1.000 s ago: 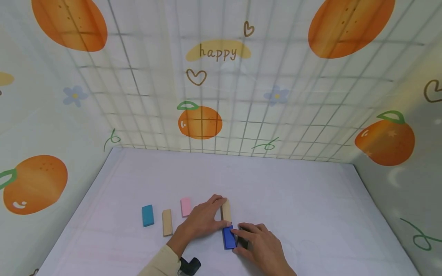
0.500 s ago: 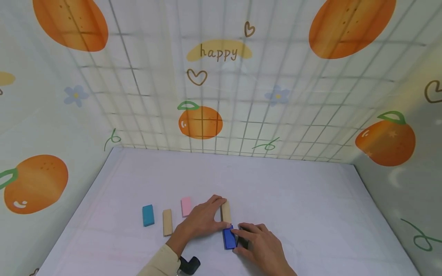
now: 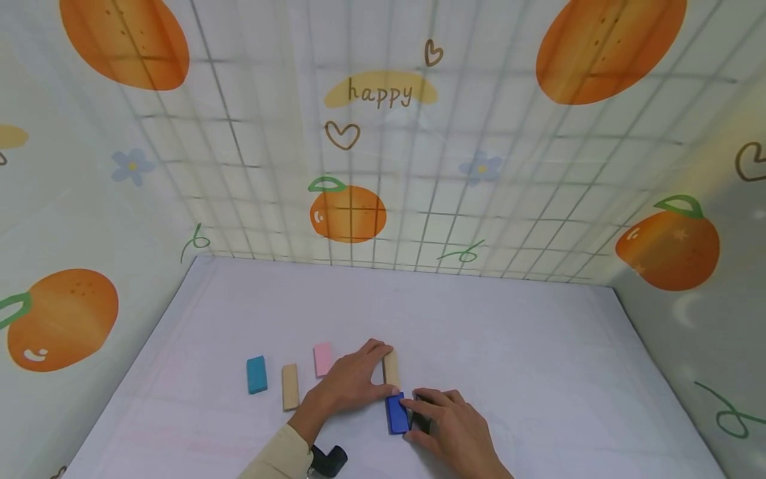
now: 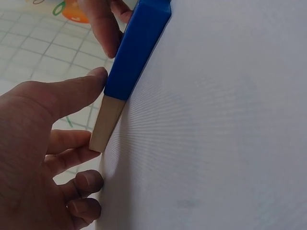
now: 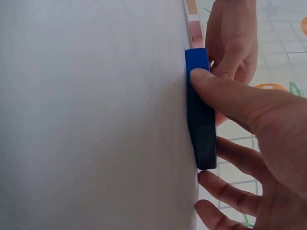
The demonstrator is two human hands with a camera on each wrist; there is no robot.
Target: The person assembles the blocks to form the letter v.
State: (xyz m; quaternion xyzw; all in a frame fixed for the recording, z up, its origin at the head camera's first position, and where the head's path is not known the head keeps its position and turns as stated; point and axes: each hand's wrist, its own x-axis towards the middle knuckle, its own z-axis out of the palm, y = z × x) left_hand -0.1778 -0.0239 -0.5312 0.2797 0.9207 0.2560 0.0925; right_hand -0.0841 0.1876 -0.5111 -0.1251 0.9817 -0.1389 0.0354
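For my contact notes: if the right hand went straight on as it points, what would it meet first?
Most likely the blue block, just beyond the black block the right hand holds; any gap between the blocks is hard to judge.

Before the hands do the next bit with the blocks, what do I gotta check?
1. Left hand on its wooden block: ok, fingers at the far end.
2. Wooden block meeting the blue block end to end: ok.
3. Right hand holding the dark block: ok.
4. Dark block snug against the blue one all along: cannot tell, fingers cover part.
5. Left hand off the pink block: cannot tell, the hand hides one corner.
6. Teal block away from both hands: ok.
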